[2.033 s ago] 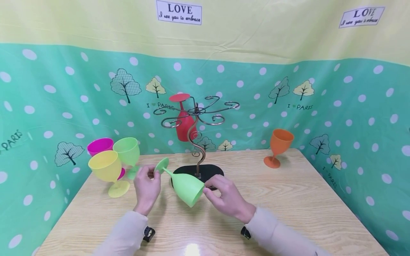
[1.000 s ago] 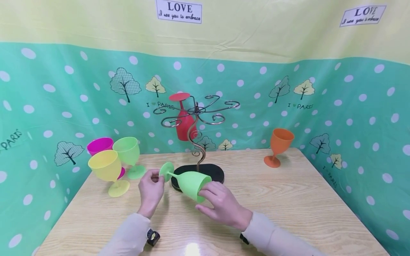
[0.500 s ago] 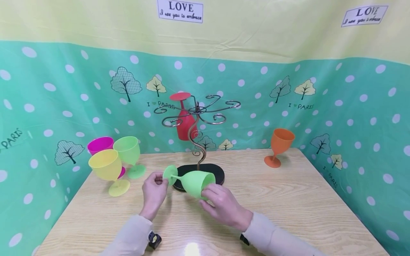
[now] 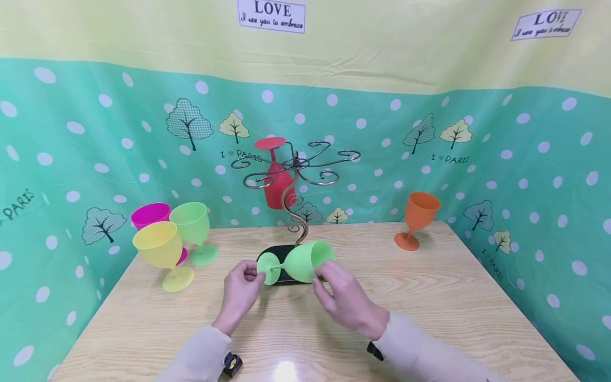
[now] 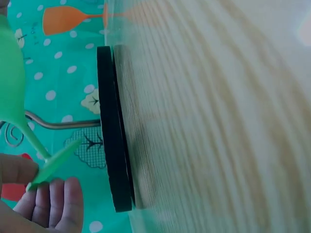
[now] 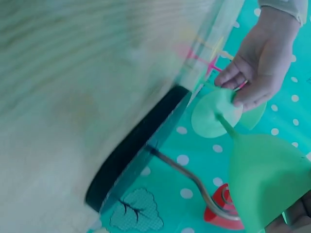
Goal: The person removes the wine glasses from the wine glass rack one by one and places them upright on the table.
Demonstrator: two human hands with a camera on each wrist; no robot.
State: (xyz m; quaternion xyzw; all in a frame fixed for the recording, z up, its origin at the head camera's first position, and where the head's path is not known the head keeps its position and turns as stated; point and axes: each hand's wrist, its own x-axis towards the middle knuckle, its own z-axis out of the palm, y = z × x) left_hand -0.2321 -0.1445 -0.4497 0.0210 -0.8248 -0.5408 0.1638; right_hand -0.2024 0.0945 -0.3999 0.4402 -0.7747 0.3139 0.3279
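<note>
A light green plastic goblet [image 4: 299,263] lies on its side in the air in front of the metal stand, its mouth to the right. My left hand [image 4: 242,291] pinches the edge of its round foot between thumb and fingers, as the left wrist view also shows with the goblet's foot [image 5: 52,166]. At the other end, my right hand [image 4: 350,302] grips the rim, some fingers inside the bowl. Behind it stands a scrolled metal goblet rack [image 4: 297,163] on a black base [image 4: 277,252]. From one rack arm hangs a red goblet [image 4: 279,185], upside down.
On the left of the wooden table [image 4: 429,297] stand a yellow goblet [image 4: 159,246], a magenta goblet [image 4: 149,215] and another green goblet [image 4: 192,223], close together. An orange goblet [image 4: 420,211] stands at the back right. A patterned cloth [image 4: 372,127] walls the table's back and sides.
The green goblet has moved right and slightly up, turning from tilted to nearly level. Both hands have moved with it. My right fingers have gone from the rim's edge to inside the bowl.
</note>
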